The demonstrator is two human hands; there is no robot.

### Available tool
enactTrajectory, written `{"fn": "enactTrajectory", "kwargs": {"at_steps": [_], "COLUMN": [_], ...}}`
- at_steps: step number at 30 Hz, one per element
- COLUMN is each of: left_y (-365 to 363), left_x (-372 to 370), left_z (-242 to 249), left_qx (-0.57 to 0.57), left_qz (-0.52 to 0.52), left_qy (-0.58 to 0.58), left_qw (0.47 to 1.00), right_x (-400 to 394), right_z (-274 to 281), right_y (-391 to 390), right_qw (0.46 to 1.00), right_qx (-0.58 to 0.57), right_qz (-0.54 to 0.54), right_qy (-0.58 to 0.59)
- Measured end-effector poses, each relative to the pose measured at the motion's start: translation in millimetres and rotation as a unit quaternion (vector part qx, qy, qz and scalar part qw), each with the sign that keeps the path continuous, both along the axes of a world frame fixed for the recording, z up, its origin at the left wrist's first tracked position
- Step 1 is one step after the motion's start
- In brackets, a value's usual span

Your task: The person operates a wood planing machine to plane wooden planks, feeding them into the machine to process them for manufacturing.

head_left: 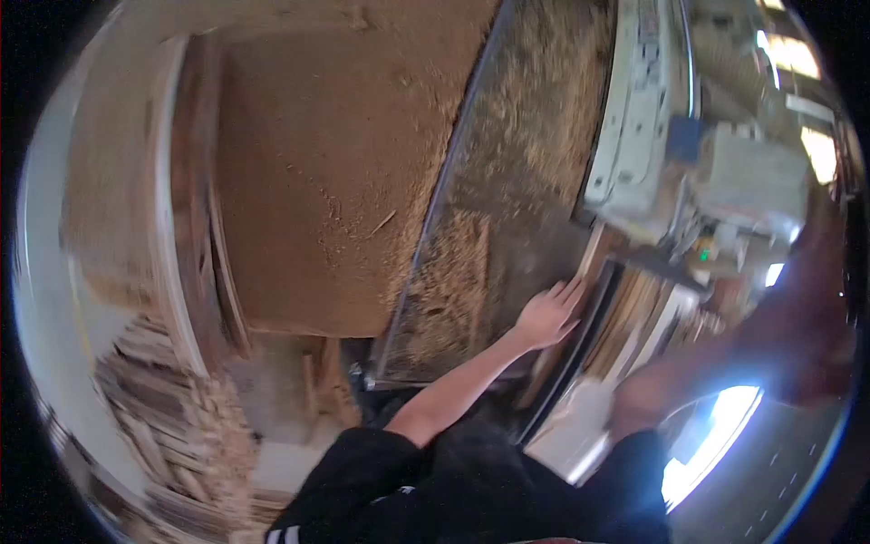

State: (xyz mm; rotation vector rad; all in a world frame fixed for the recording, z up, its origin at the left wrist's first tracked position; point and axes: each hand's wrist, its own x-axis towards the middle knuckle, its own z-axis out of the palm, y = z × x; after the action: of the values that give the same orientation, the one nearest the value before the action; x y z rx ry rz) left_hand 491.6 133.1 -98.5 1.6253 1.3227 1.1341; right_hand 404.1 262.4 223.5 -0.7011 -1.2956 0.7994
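Note:
My left hand (549,315) lies with its fingers stretched out near the right edge of the dusty machine table (535,245). Its fingertips are at a narrow wooden strip (594,254) that runs beside a dark rail (580,344). On the right, my right arm (675,381) reaches out toward the far right edge of the view. The right hand (811,317) is a dark blur there, and its fingers cannot be made out.
A brown board (308,181) with scattered shavings spans the left. Light machine parts (625,136) stand at the upper right. Stacked wood pieces (149,408) lie at the lower left. Sawdust (444,299) is heaped on the machine table.

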Motion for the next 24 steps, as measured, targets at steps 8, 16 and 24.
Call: {"fn": "enactTrajectory", "kwargs": {"at_steps": [8,16,24], "left_y": [12.4,2.7,1.3], "left_x": [-28.3,-6.2,-1.8], "left_z": [-7.4,-14.6,-17.2], "left_qx": [-0.056,-0.098,-0.092], "left_qz": [-0.148,-0.161,-0.104], "left_qy": [-0.127,-0.182,-0.241], "left_qw": [0.979,0.965,0.96], "right_x": [-78.9,-190.2,-231.1], "right_z": [-48.8,-72.9,-141.9], "right_y": [45.0,136.4,171.4], "right_qw": [0.942,0.791,0.681], "right_qx": [0.033,0.154,0.149], "right_qz": [-0.153,-0.162,-0.151], "right_qy": [-0.297,-0.569,-0.7]}}
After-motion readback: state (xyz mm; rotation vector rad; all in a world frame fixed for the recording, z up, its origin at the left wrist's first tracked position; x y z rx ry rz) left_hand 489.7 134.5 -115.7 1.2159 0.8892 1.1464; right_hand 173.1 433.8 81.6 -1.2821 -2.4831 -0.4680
